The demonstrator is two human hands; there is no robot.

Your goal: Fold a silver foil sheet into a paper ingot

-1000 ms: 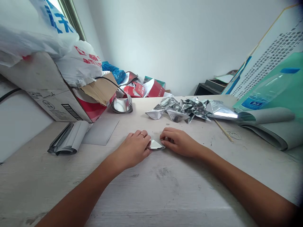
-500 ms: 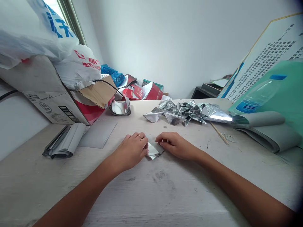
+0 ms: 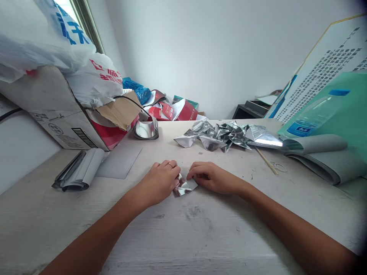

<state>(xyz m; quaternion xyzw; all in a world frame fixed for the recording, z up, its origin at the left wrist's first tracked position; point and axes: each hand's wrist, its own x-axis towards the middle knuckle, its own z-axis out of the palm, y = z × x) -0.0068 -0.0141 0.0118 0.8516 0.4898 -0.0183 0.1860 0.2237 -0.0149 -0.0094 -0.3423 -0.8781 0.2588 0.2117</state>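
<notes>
A small folded piece of silver foil paper (image 3: 182,187) lies on the table between my two hands, shiny on one side and dull grey on a flap at the right. My left hand (image 3: 164,177), with a ring on one finger, grips its left edge with the fingers bent and the thumb tucked in. On the right edge my right hand (image 3: 210,177) pinches the grey flap with curled fingers. Parts of the foil are hidden beneath the fingers. Beyond my hands lies a pile of folded silver foil shapes (image 3: 213,135).
Grey sheets (image 3: 119,162) and a curled foil stack (image 3: 82,172) lie to the left, near a cardboard box (image 3: 65,128). A foil roll (image 3: 145,130) stands further back. To the right are a thin stick (image 3: 266,161), a rubber band (image 3: 278,166), a plastic bottle (image 3: 315,114) and bent grey sheets (image 3: 321,160).
The foil paper has turned and shifted slightly left, and more of its shiny side shows, with a grey flap at the right. Both hands stay on it.
</notes>
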